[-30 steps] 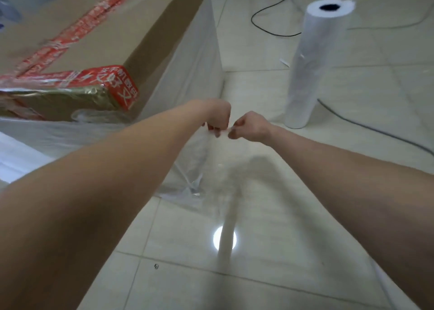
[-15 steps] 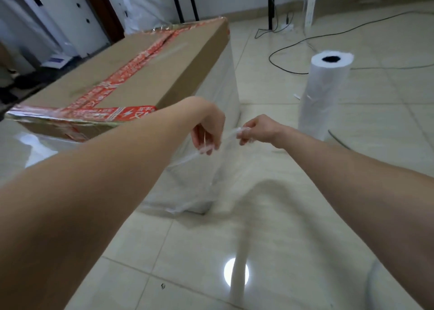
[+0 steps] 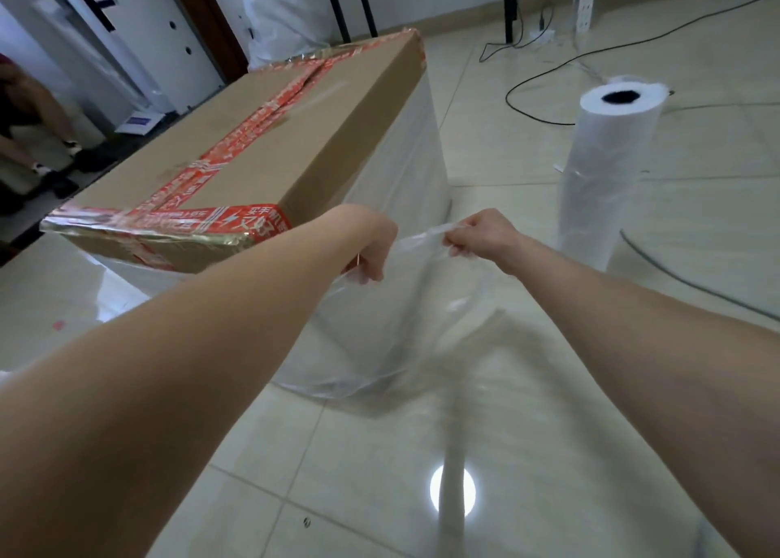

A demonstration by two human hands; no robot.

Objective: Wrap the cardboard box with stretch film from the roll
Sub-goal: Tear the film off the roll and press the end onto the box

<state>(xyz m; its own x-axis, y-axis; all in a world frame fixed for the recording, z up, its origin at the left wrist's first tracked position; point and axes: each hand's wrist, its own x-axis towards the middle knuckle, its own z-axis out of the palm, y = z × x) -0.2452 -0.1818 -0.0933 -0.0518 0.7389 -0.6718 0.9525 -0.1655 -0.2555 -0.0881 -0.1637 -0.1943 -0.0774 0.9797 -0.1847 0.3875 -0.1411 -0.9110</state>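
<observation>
Left hand [image 3: 371, 253], right hand [image 3: 477, 236]: both pinching gathered clear stretch film [image 3: 422, 236], pulling apart, likely to tear; brown red-taped cardboard box [image 3: 304, 135] sides filmed; white upright roll [image 3: 608, 169] apart.

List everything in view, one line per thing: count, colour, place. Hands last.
cardboard box: one, brown, on the floor at left
tape: strips, red, across the box top
stretch film: one loose sheet, clear, held between both hands beside the box
roll: one, white, upright on the floor at right
cables: several, dark, on the floor behind
floor: pale glossy tiles, throughout
left hand: one, grips the film's top edge
right hand: one, grips the film's top edge
</observation>
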